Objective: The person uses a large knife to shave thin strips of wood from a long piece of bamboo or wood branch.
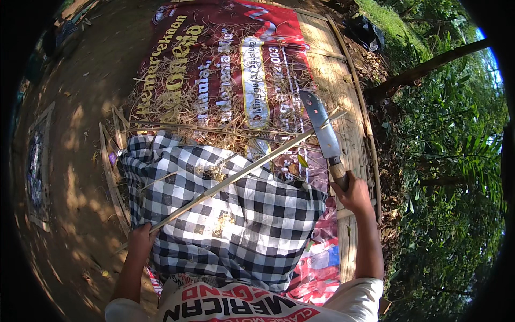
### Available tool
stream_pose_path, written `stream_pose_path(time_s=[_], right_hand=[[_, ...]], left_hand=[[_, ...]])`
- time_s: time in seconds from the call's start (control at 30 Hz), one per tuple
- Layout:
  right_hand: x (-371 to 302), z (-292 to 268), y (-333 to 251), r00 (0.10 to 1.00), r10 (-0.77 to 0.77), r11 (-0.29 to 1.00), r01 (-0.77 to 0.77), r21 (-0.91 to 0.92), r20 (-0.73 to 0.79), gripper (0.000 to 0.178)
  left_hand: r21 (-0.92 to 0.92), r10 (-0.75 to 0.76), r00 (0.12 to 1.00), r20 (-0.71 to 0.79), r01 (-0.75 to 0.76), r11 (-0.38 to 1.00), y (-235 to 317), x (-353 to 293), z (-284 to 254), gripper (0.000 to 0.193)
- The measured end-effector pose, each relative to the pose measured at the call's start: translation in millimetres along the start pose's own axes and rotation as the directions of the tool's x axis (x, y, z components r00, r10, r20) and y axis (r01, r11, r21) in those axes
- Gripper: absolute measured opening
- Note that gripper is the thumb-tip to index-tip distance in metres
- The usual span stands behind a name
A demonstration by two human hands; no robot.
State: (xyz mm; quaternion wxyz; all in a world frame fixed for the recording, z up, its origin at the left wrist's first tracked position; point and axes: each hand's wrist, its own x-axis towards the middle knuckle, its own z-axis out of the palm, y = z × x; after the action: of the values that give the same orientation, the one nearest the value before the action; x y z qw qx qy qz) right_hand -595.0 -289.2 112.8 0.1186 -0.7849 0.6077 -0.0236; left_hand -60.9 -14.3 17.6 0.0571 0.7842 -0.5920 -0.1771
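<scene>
My right hand (353, 192) is wrapped round the wooden handle of a broad-bladed machete (323, 127), its blade pointing away from me. Closed on the near end of a long pale bamboo strip (236, 176) is my left hand (141, 239). The strip slants up to the right across my lap, and its far end meets the machete blade, crossing near the blade's middle. A black-and-white checked cloth (257, 225) covers my lap beneath the strip.
A red printed banner (214, 70) strewn with thin curled shavings lies ahead on a bamboo platform (351, 134). Several loose strips (111, 172) lie at the left edge. A dark bag (366, 32) sits at the far right, beside dense green plants (445, 214).
</scene>
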Motion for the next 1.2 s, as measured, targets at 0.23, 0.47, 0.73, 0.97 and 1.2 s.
stream_pose_path(time_s=[0.23,0.47,0.73,0.97,1.2], right_hand=[[-1.6,1.7,-3.3,0.96,-0.263,0.956,0.273,-0.109,0.098,0.053],[-5.1,-6.4,31.4,0.986,0.075,0.997,-0.079,-0.021,-0.146,0.044],[-13.2,-32.5,65.3,0.961,0.241,0.97,-0.234,0.069,-0.133,0.045],[-57.0,-26.2,87.8,0.814,0.56,0.82,-0.517,0.245,-0.154,0.046],[-58.9,23.5,2.8,0.849,0.51,0.673,-0.294,0.679,-0.138,0.043]], left_hand=[[0.001,-0.022,1.0,0.007,0.022,1.0,-19.5,-8.8,2.8,0.029],[0.04,0.046,0.999,-0.003,-0.046,0.998,-16.5,-1.2,-3.6,0.031],[-0.017,-0.017,1.0,-0.016,0.017,1.0,-19.9,-10.0,-7.7,0.03],[-0.115,-0.087,0.993,-0.084,0.077,0.99,-8.3,-21.2,4.6,0.029],[-0.128,-0.031,0.998,-0.061,0.023,0.991,4.7,-34.6,-7.9,0.025]])
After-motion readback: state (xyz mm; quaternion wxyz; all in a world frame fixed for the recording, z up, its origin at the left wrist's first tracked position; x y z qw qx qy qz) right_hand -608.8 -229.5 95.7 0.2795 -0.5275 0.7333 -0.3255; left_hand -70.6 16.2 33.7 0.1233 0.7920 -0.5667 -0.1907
